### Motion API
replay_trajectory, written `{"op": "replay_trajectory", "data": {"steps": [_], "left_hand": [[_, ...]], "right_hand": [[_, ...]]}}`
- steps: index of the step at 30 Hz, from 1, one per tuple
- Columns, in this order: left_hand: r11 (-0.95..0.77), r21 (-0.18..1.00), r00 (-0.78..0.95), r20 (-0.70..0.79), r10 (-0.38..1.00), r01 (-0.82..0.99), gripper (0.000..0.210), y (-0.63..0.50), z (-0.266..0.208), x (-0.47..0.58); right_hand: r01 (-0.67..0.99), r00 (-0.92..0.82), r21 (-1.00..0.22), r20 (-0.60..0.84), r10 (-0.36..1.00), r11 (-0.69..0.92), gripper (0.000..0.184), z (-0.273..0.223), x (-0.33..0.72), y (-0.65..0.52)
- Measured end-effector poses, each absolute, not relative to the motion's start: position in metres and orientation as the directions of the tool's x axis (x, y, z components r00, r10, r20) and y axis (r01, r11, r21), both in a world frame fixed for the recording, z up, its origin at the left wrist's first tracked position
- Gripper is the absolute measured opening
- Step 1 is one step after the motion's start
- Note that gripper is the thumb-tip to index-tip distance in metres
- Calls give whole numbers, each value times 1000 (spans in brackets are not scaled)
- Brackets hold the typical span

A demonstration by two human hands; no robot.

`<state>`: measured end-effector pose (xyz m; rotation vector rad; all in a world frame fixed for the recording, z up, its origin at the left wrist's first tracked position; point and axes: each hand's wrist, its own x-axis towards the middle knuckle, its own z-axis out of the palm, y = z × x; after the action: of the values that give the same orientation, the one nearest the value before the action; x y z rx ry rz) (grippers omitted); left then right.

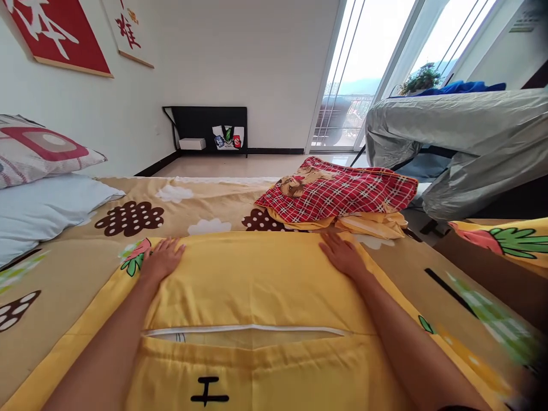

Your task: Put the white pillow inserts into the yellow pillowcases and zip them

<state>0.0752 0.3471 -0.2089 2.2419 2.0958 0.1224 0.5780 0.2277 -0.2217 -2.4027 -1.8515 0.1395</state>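
A yellow cover (265, 279), its white-edged slit gaping, lies spread on the patterned bed sheet (72, 274); the left hand (161, 260) and right hand (343, 255) rest flat near its far corners, fingers released and outstretched, a red plaid cloth (355, 191) just beyond the right

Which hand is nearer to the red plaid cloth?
The right hand: it lies on the yellow cover, just on the near side of the red plaid cloth. The left hand rests near the cover's far left corner, well to the left of the cloth.
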Motion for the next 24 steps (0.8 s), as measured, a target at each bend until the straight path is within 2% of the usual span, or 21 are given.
{"op": "replay_trajectory", "data": {"steps": [4, 10, 15, 24], "left_hand": [[48, 75, -52, 51, 997, 996, 65, 353, -203, 44], [31, 51, -37, 114, 993, 998, 65, 337, -200, 56], [35, 65, -40, 70, 997, 997, 57, 313, -200, 28], [-25, 64, 24, 15, 1000, 998, 64, 255, -202, -69]], "right_hand": [[934, 356, -9, 57, 933, -356, 60, -230, 614, 216], [922, 358, 102, 139, 923, -373, 59, -236, 604, 217], [935, 320, 114, 144, 937, -337, 55, -234, 606, 185], [950, 283, 115, 83, 956, -291, 55, -225, 596, 98]]}}
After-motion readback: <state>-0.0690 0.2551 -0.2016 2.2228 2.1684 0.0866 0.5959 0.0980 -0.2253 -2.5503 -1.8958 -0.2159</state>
